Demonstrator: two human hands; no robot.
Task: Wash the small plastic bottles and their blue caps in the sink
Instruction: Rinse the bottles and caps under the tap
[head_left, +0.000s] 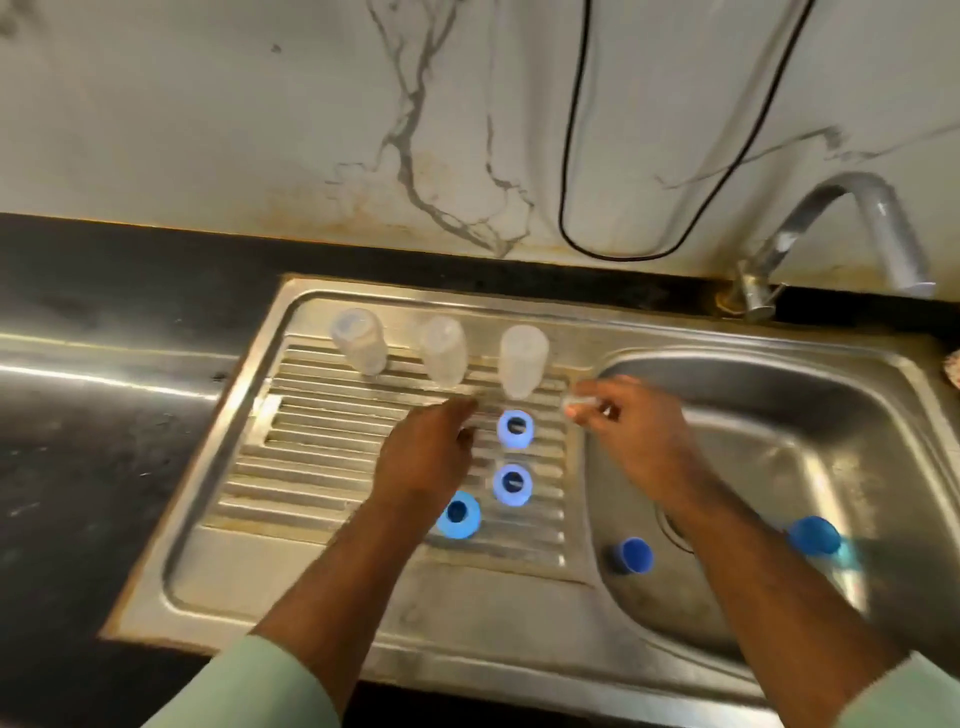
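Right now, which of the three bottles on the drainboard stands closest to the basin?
The rightmost bottle, just above the top blue ring; the other two stand further left.

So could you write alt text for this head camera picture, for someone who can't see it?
A person's left hand and right hand reach over a steel sink's ribbed drainboard, the right pinching something small and clear. Three clear bottles stand along its back with three blue rings in front. Two blue caps lie in the basin.
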